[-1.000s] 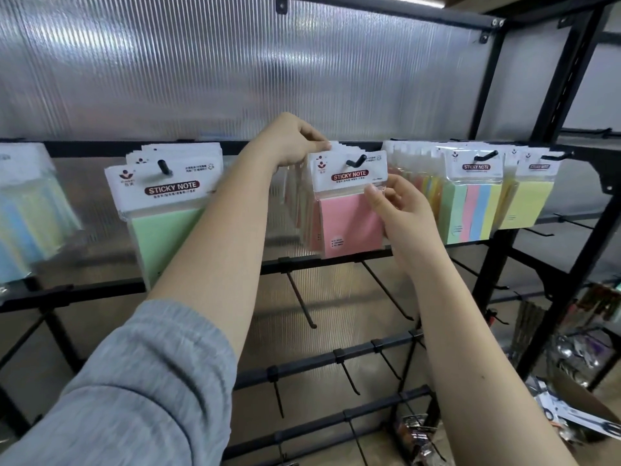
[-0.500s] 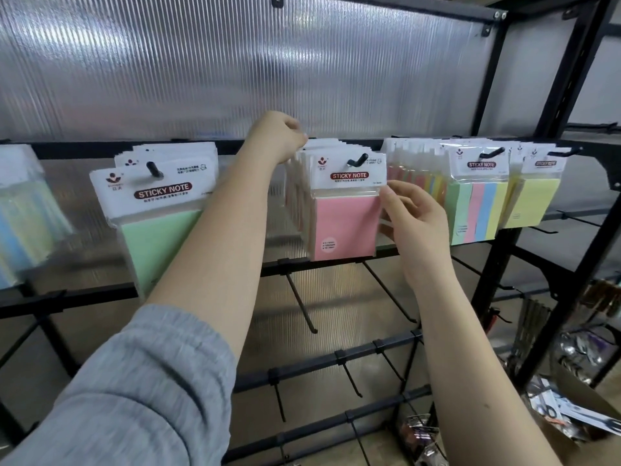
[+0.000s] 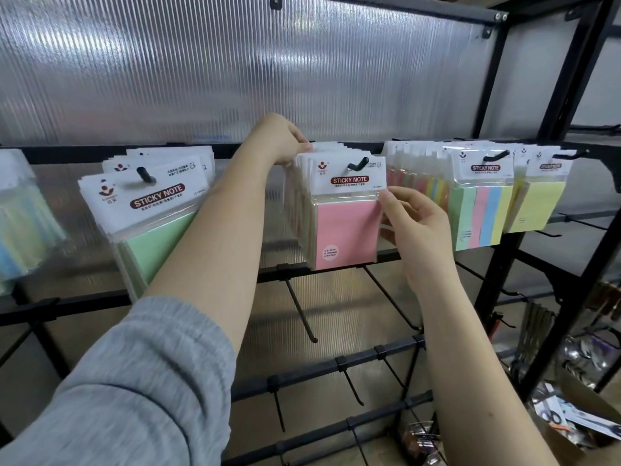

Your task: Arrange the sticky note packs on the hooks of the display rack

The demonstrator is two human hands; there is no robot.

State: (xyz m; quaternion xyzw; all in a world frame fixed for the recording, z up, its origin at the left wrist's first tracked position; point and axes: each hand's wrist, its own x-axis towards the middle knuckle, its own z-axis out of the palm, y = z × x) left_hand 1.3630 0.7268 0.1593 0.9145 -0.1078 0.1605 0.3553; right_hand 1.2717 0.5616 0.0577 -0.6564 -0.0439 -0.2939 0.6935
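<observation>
A row of pink sticky note packs (image 3: 346,230) hangs on a black hook (image 3: 359,163) at the middle of the display rack. My left hand (image 3: 280,139) reaches behind the row and grips the tops of the rear packs. My right hand (image 3: 411,223) pinches the right edge of the front pink pack. Green packs (image 3: 151,210) hang on the hook to the left. Striped multicolour packs (image 3: 480,210) and yellow packs (image 3: 537,203) hang to the right.
Pale blue-yellow packs (image 3: 20,223) hang at the far left. Bare black hooks (image 3: 302,311) jut out from the lower bars. The rack's black upright (image 3: 497,270) stands at the right, with a cardboard box of goods (image 3: 571,415) on the floor beyond it.
The view drifted slightly. My right hand moved from beside the pink packs up to the front pack's right edge. My left hand stays behind the row.
</observation>
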